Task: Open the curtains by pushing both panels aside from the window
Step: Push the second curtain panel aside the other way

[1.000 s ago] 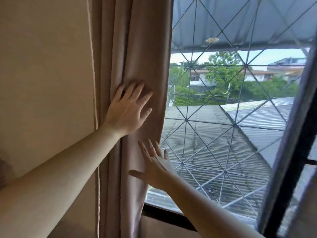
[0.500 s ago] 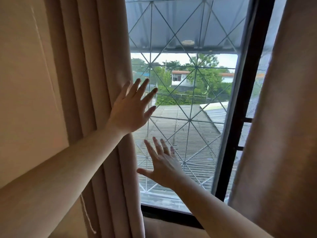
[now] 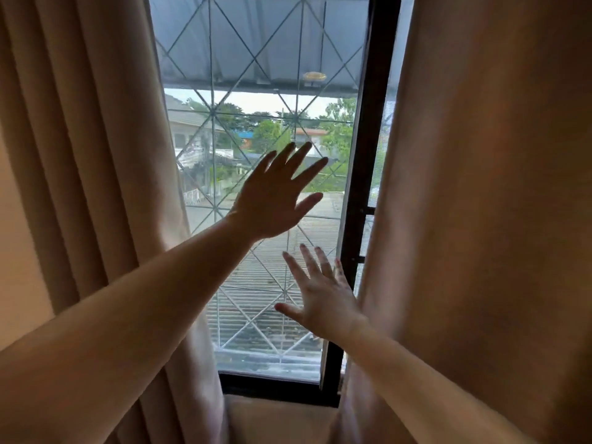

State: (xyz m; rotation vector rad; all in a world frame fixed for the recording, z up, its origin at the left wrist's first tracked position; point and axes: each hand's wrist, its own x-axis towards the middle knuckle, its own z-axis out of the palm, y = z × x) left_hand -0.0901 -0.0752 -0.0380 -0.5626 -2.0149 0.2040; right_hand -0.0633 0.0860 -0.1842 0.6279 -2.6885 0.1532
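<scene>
Reaching forward with both bare arms toward the window [image 3: 256,91], between two beige curtain panels. Left hand [image 3: 272,203] raised higher, fingers spread wide, palm turned away, seen dark against the bright glass and clear of any cloth. Right hand [image 3: 323,299] lower and nearer, also flat with fingers fanned out and thumb pointing left, its little-finger side just beside the inner edge of the right curtain panel [image 3: 480,219]; contact with the fabric too close to judge. Left curtain panel [image 3: 96,155] gathered in deep folds at the left, already off most of the pane, with the left forearm crossing in front of its lower part. Right curtain panel hanging broad and smooth, covering the right side beyond the dark window frame [image 3: 368,155]. Showing through the glass: a white diamond-pattern grille [image 3: 224,107], corrugated roofs, green trees.
</scene>
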